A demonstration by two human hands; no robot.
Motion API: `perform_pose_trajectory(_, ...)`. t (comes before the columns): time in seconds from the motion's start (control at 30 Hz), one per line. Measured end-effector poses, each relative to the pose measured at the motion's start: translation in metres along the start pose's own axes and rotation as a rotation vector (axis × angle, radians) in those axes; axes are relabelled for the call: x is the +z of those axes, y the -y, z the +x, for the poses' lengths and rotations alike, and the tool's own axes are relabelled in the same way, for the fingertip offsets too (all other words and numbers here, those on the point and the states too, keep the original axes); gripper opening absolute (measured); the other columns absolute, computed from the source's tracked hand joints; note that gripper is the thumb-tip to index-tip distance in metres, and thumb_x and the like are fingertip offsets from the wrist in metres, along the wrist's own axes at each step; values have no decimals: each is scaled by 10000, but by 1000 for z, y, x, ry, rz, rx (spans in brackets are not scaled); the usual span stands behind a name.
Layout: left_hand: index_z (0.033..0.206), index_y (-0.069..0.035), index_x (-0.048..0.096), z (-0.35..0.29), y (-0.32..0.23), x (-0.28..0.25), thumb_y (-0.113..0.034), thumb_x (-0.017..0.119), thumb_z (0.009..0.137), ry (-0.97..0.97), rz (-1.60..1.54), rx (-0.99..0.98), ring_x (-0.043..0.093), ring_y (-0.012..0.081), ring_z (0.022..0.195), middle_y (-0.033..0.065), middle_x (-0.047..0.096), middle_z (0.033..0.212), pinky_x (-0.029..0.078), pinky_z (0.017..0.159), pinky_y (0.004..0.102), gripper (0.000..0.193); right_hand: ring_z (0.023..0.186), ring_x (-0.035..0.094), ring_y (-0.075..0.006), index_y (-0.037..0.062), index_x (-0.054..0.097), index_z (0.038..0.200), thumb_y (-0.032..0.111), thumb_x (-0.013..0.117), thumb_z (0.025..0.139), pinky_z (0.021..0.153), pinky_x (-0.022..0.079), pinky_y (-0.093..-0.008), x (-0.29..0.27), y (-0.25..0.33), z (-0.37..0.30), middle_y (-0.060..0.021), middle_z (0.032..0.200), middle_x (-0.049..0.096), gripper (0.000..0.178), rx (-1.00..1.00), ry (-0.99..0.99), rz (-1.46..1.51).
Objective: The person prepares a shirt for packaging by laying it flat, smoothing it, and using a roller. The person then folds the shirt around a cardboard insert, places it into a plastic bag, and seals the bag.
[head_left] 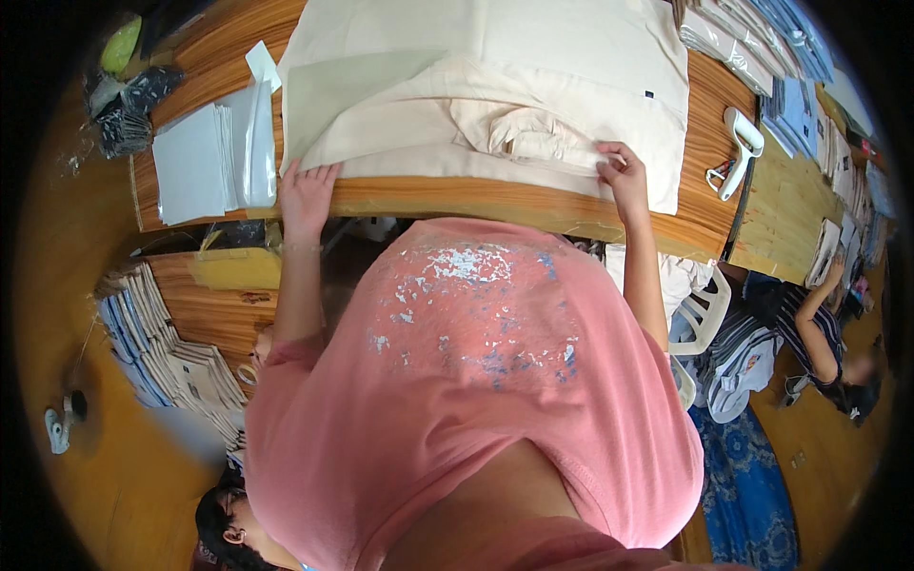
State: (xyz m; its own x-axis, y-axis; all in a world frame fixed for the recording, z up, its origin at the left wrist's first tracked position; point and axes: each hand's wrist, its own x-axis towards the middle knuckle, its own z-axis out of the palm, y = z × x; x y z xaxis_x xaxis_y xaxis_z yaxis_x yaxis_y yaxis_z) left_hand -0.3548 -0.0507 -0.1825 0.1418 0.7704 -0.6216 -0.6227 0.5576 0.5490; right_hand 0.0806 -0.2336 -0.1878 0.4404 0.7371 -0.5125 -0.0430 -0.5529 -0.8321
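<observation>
A cream garment [581,57] is spread on the wooden table in front of me, its near part turned over. A crumpled, ringed bunch of its fabric [538,133] lies near the front edge. Under the fabric on the left shows a flat grey-green sheet [357,84]. My left hand [309,195] rests at the garment's near left corner, fingers stretched out over its edge. At the near right, my right hand [624,179] has thumb and fingers closed on the garment's edge beside the bunched part.
Left on the table [352,196] lies a stack of clear plastic bags with white sheets [214,157]. A white handheld device [740,152] is at the right. Folded clothes [181,357] are piled at lower left and upper right. Other people [814,333] are at right and lower left.
</observation>
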Motion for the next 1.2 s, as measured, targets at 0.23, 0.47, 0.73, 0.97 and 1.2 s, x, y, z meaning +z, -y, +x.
perform_pose_trajectory(0.23, 1402, 0, 134, 2, -45, 65, -274, 527, 886, -157, 847, 608, 161, 270, 1344, 174, 141, 1453, 168, 1082, 391, 704, 873, 609, -285, 71, 607, 1064, 162, 606, 788, 762, 474, -368, -65, 87, 44, -113, 1021, 629, 291, -213, 78, -941)
perform_pose_trajectory(0.47, 1253, -41, 469, 274, -42, 196, -339, 597, 819, 38, 1539, 976, 484, 268, 1143, 142, 528, 1221, 382, 929, 396, 542, 1083, 540, -296, 108, 466, 1265, 154, 500, 851, 889, 429, -422, -42, 149, 254, -126, 1231, 535, 418, -730, -308, -1694)
perform_pose_trajectory(0.73, 1133, -70, 532, 269, -24, 225, -387, 650, 782, -194, 2011, 1206, 513, 200, 1031, 98, 597, 1016, 374, 844, 414, 487, 966, 572, -246, 139, 538, 1161, 134, 505, 830, 831, 363, -526, -44, 133, 259, -85, 1003, 636, 332, -482, -408, -1973)
perform_pose_trajectory(0.97, 1070, -18, 537, 129, -81, 207, -188, 544, 904, 397, 978, 683, 537, 89, 888, 32, 601, 961, 399, 827, 223, 238, 898, 568, -251, 125, 598, 938, 212, 644, 750, 731, 391, -433, -131, 145, 117, -54, 905, 624, 212, -755, -426, -1370)
perform_pose_trajectory(1.2, 997, -35, 548, 9, -76, 80, -111, 564, 885, 344, 1173, 251, 529, 60, 866, -1, 603, 933, 392, 793, 194, 137, 743, 517, -150, 2, 612, 823, -29, 621, 716, 662, 390, -259, -181, 38, 12, -61, 799, 571, 112, -456, -110, -570)
